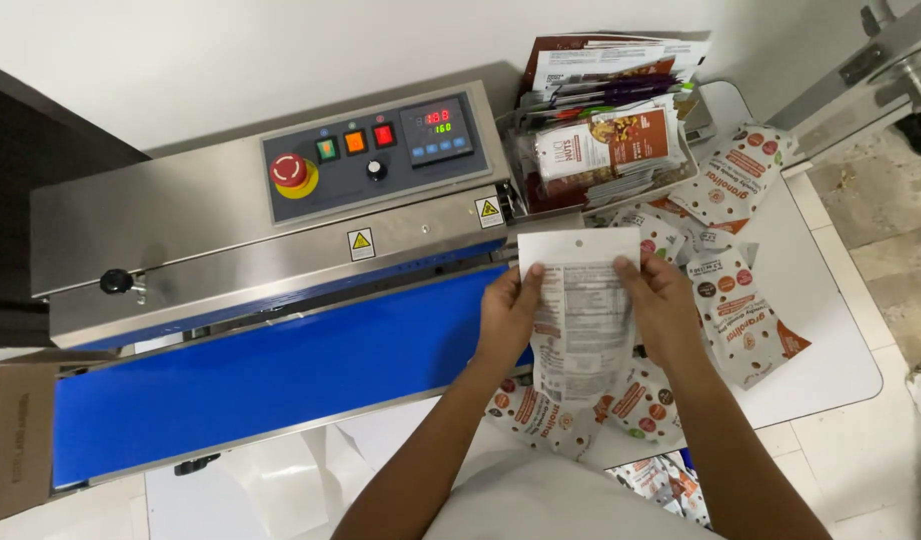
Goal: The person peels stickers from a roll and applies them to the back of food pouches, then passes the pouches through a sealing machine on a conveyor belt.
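White wall and pale tiled floor frame a white worktop point(830, 370) seen from above, with a stainless-steel band sealing machine point(230, 240) standing along its left part. Its blue conveyor belt point(260, 375) runs below the steel housing, and a grey control panel point(370, 155) on top carries a red mushroom button on a yellow base, three small coloured square buttons, a black knob and a lit digital display. Both hands hold one white pouch point(580, 300) upright at the belt's right end, its printed back panel facing the camera and a small round hang hole near its top edge. The left hand point(510, 315) is closed on the pouch's left edge, thumb on the front; the right hand point(660, 310) is closed on the right edge in the same way. Loose printed pouches point(740, 300) in white, orange and brown lie scattered on the worktop to the right of and beneath the held pouch. Behind them, a tray point(605, 195), possibly clear plastic, holds a stack of flat pouches point(605, 145) leaning against one another. A brown cardboard box point(15, 440) sits at the belt's left end.
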